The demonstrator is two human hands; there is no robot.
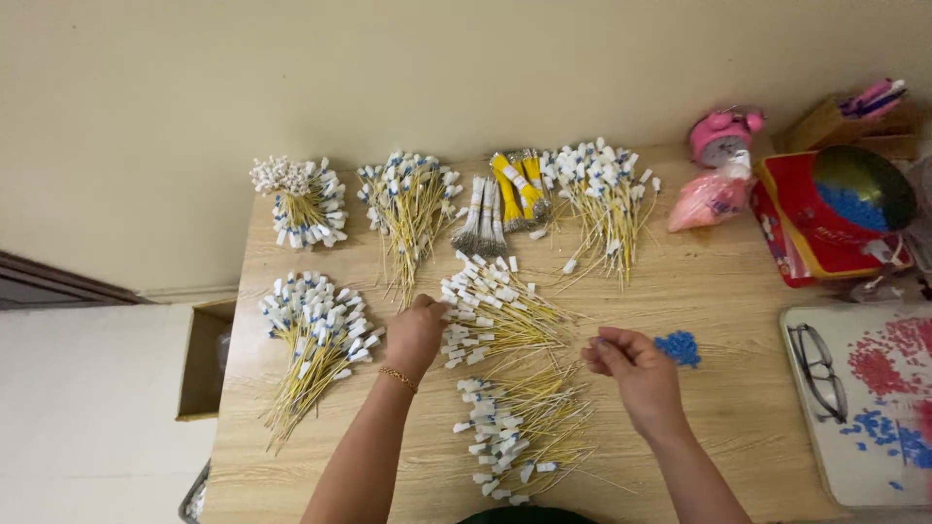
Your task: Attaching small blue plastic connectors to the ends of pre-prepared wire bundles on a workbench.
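Wire pile [500, 311] — lies left-right | left hand [416, 335] fingers curled on it | right hand [636, 369] pinched — contents unclear

Home workbench [718, 291] (wire bundles [320, 340])

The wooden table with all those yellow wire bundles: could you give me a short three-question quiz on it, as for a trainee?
1. True or false: the left hand rests on a wire pile.
2. What colour are the small pieces beside the right hand?
3. Where do the glasses lie: A on the white tray, B on the cardboard box?

Key: 1 true; 2 blue; 3 A.
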